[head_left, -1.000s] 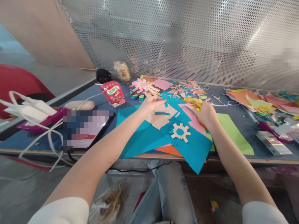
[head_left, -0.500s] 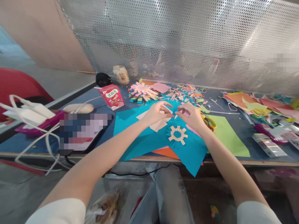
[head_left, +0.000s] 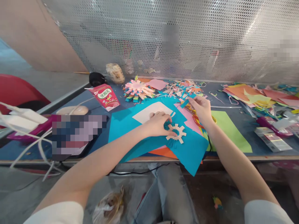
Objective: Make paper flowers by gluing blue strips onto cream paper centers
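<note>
Left grip: the left hand (head_left: pixel 160 123) is curled down on the paper, and its fingertips are closed on a teal fringed piece (head_left: pixel 167 125).
Right grip: the right hand (head_left: pixel 202 107) pinches a small teal strip (head_left: pixel 187 101) between thumb and fingertips; the other fingers are loosely bent.
Cog cutout: a cream cog cutout (head_left: pixel 177 134) lies flat just beside the left fingertips, touching the fringed piece.
Teal strip: it is held a little above the table, at the near edge of the scrap pile (head_left: pixel 184 87).
Teal sheets: several teal sheets (head_left: pixel 127 130) overlap under both hands, and one corner hangs over the front edge of the table (head_left: pixel 235 93).
Cream sheet: a cream sheet (head_left: pixel 151 111) lies on the teal, just behind the left hand.
Pink and green: a pink sheet (head_left: pixel 187 117) is under the right wrist, and a green sheet (head_left: pixel 225 130) is right of it.
Scissors: a yellow handle (head_left: pixel 213 119) shows beside the right wrist, and the rest is hidden.
Behind: a paper flower (head_left: pixel 136 90) and a red carton (head_left: pixel 105 96) stand at the left.
</note>
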Motion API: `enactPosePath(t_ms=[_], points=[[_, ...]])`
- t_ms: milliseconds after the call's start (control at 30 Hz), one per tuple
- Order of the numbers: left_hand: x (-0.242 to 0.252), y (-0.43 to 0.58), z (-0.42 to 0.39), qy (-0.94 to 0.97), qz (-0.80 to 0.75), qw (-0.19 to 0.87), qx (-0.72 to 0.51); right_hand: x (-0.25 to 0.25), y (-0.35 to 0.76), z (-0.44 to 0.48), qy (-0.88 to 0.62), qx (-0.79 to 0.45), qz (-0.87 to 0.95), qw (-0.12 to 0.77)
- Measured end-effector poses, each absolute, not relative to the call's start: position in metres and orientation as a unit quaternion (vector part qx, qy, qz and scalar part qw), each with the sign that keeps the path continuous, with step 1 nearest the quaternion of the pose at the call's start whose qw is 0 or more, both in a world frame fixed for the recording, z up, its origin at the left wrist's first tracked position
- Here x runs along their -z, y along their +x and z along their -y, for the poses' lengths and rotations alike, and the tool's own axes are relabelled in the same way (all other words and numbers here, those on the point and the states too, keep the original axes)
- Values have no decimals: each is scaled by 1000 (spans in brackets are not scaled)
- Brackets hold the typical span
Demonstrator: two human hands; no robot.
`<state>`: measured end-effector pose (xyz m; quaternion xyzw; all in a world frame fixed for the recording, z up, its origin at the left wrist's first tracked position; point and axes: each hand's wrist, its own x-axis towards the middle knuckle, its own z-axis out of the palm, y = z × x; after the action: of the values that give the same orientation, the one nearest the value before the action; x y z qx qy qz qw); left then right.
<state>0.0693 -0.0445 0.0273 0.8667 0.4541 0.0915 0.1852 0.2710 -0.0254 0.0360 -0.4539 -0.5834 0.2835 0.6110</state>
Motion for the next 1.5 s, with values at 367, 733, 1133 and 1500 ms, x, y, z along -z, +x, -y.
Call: enactPosePath(t_ms=[367,733,1133,1500], points=[[-17,66,40,808,-412,396,-145,-24,273,18,-386,-446,515,622],[-31,55,35,771,-385,414,-292,-40,271,29,-350,-445,461,683],[-33,44,34,859,-165,-143,-462,-43,263,52,-363,-288,552,693],[-47,37,51,856,-87,-264,-437,-53,265,79,-163,5,798,581]])
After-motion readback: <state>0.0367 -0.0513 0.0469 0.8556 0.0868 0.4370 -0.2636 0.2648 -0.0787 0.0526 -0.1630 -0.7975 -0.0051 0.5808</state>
